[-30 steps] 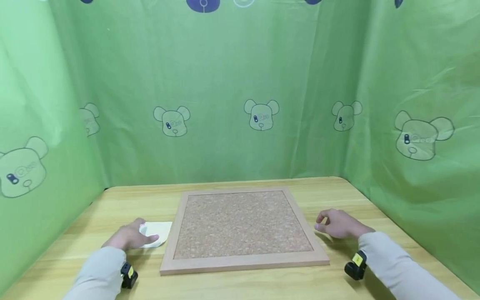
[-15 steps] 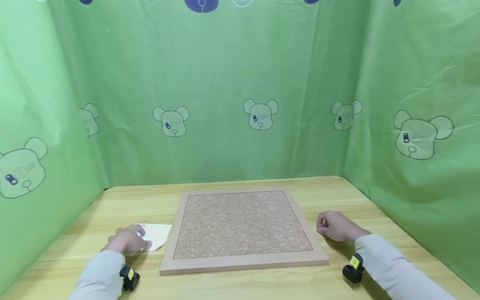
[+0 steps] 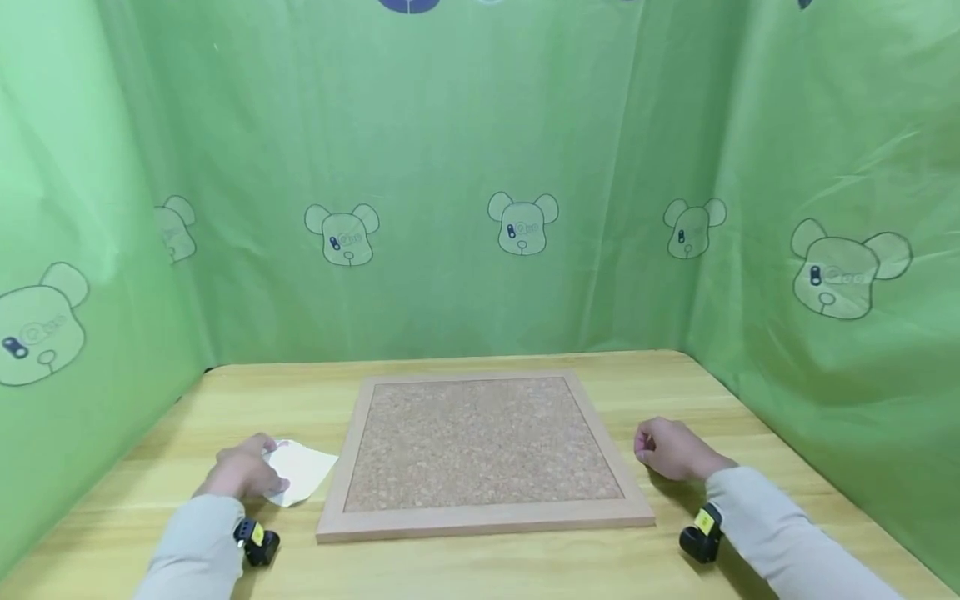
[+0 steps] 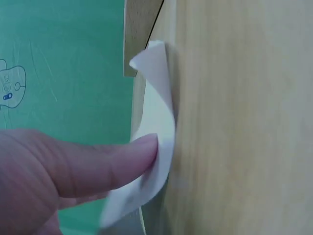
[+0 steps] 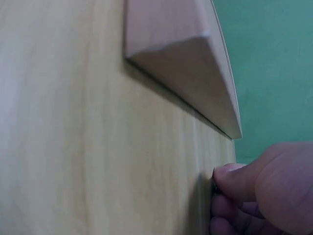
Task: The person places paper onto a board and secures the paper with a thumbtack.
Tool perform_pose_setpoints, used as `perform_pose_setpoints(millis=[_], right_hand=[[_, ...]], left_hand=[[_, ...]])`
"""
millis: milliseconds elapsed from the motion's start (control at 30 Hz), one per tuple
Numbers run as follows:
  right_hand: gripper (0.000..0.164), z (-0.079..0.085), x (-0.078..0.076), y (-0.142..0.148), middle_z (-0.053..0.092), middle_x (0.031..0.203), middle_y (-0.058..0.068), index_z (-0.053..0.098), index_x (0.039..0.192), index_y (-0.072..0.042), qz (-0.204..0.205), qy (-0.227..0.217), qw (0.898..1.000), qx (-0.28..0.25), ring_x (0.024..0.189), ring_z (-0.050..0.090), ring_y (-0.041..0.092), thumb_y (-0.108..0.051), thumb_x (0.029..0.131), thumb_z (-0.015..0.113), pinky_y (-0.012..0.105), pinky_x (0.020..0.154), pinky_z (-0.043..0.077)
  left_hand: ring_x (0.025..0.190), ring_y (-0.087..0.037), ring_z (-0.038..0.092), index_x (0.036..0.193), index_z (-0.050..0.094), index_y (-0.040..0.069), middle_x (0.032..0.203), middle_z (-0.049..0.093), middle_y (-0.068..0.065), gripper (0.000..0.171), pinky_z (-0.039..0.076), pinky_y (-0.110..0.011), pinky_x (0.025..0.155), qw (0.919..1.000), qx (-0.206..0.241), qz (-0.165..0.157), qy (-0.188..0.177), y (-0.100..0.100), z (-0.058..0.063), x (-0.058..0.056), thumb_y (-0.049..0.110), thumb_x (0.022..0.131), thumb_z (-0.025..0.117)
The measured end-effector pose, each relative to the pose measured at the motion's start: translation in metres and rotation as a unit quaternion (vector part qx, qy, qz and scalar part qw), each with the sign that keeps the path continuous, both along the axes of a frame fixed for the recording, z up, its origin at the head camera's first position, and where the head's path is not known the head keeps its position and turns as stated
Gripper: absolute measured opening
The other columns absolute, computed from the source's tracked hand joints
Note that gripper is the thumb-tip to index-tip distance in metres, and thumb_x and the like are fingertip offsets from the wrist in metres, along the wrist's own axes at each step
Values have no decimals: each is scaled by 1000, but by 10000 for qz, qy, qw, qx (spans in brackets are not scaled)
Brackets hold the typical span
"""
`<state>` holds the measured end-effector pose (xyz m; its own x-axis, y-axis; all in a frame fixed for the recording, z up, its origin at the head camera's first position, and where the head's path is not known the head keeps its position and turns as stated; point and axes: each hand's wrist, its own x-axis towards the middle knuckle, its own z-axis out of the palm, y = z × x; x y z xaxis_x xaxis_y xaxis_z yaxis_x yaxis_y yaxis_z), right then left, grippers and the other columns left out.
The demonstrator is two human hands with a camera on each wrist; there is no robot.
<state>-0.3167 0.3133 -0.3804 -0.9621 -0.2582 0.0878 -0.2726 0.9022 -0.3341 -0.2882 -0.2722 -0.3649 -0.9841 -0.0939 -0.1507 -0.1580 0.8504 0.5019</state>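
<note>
My left hand pinches a white sheet of paper by its left part, beside the cork board. In the left wrist view the thumb presses on the paper, which bends and curls up at its far corner. My right hand is at the table just right of the board's frame, fingers curled. The right wrist view shows its thumb and forefinger pressed together on a small dark thing, mostly hidden; I cannot tell its kind.
The cork board's wooden frame lies flat on the wood-grain table, between both hands. Green curtains with bear-head prints enclose the table at the back and sides. A small black camera sits on the right wrist.
The left fingers have closed on the paper and drawn it slightly left, turning it. The right hand's thumb and fingers have come together. The cork board stays in place.
</note>
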Motion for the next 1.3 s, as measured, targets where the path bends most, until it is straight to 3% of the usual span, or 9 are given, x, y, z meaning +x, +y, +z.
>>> perform_pose_setpoints(millis=[200, 433, 533, 667, 833, 967, 1100, 1300], right_hand=[[7, 8, -1, 3, 62, 80, 3, 63, 83, -3, 48, -55, 10000, 0, 76, 59, 21, 3, 86, 61, 41, 70, 52], [17, 9, 1, 8, 60, 73, 1, 65, 77, -5, -191, -243, 9995, -64, 69, 54, 18, 1, 90, 56, 38, 66, 50], [19, 10, 3, 9, 59, 72, 0, 64, 75, -6, -202, -379, 9990, -76, 69, 53, 18, 3, 90, 54, 39, 68, 49], [19, 12, 5, 9, 58, 73, 1, 64, 76, -5, -194, -413, 9988, -170, 70, 53, 19, 3, 91, 54, 38, 68, 49], [19, 12, 8, 9, 55, 68, 0, 63, 75, -5, -140, -348, 9989, -292, 66, 51, 17, 0, 92, 57, 33, 61, 45], [19, 11, 9, 8, 55, 64, 0, 64, 74, -5, -127, -355, 9988, -325, 62, 51, 16, -2, 93, 59, 31, 57, 45], [18, 10, 9, 7, 55, 63, -1, 63, 73, -8, -27, -374, 9990, -244, 61, 51, 15, -2, 91, 62, 31, 59, 45], [15, 10, 8, 4, 56, 68, -3, 63, 72, -11, 342, -326, 9989, -25, 65, 51, 15, -6, 81, 73, 33, 63, 47]], left_hand=[[90, -44, 51, 138, 28, -7, 116, 43, -46, 82, 48, -45, 75, 9984, 506, -93, 246, -5, 6, -6, -3, 70, 74], [105, -54, 49, 145, 19, -4, 129, 35, -46, 93, 50, -54, 82, 9937, 1010, -207, 450, -12, 7, -8, -9, 67, 70], [96, -48, 54, 148, 17, 0, 131, 32, -46, 97, 54, -49, 75, 9862, 1494, -396, 601, -12, 9, -5, -11, 69, 71], [87, -36, 58, 140, 35, -2, 124, 41, -43, 76, 55, -38, 64, 9804, 1617, -533, 992, -8, 14, -2, -7, 74, 72], [87, -32, 58, 122, 52, -11, 114, 54, -34, 46, 54, -35, 64, 9831, 1308, -475, 1187, -5, 19, -3, 6, 84, 71], [83, -27, 59, 122, 52, -13, 116, 54, -34, 44, 54, -34, 66, 9840, 1318, -338, 1154, -4, 19, -4, 15, 91, 65], [86, -26, 59, 129, 48, -13, 124, 49, -36, 46, 56, -37, 70, 9814, 1605, -174, 1039, -5, 17, -2, 15, 94, 60], [83, -22, 59, 133, 45, -14, 128, 46, -36, 48, 55, -35, 71, 9784, 1835, -18, 951, -6, 17, 3, 13, 95, 58]])
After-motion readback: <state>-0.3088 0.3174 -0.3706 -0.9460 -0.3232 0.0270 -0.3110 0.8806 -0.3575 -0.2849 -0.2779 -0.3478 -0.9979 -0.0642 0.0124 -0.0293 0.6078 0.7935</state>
